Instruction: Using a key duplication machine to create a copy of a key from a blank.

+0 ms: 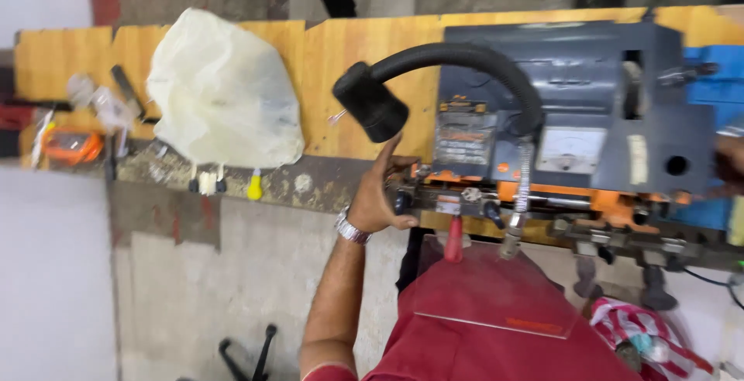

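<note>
Your left hand (pixel 380 195) is reaching up to the left end of the grey and orange bench machine (pixel 573 110), its fingers curling around a black knob (pixel 401 201) on the machine's front rail; the grip looks closed on that knob, though motion blur is making it hard to be sure. You are wearing a metal wristwatch (pixel 350 228) on that wrist. Your right hand (pixel 731 165) is showing only as a blurred sliver at the far right edge, against the machine's right side, and whether it is clenched or loose cannot be told.

The machine is sitting on the right part of a yellow wooden workbench (pixel 325 48), with a small white dial (pixel 571 148) on its face and an orange carriage running along its front. A black flexible lamp arm (pixel 457 59) is arching out of the machine and over to the left, ending in a black lamp head (pixel 370 102) that is hanging just above your left hand and partly crowding the space over it. A red-handled lever (pixel 453 239) is pointing down from the rail just right of your hand, and a clear plastic shield (pixel 496 288) is lying over your red apron (pixel 480 342) below the machine.

Further left on the bench, a crumpled pale plastic bag (pixel 225 90) is lying well apart from the machine, with a yellow-handled tool (pixel 254 187) poking out beneath it at the bench edge. An orange object (pixel 71 146) is sitting near the far left end.
</note>
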